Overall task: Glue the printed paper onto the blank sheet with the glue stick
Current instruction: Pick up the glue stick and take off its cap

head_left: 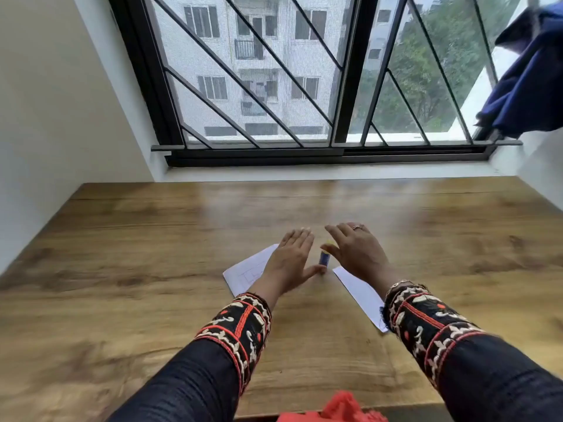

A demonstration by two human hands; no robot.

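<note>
A small glue stick [323, 257], blue with a yellow cap, stands upright on the wooden table [152, 239] between my two hands. My left hand [289, 263] hovers flat with fingers spread over the printed paper [245, 274], its thumb reaching toward the base of the stick. My right hand [355, 251] is also spread, with its thumb near the yellow cap; it holds nothing. A blank white sheet [361, 295] lies under my right wrist and is partly hidden by my sleeve.
A barred window [304, 86] and its sill run along the far edge of the table. White walls close in at left and right. A blue cloth [530, 80] hangs at the upper right. Red fabric [338, 411] shows at the near table edge.
</note>
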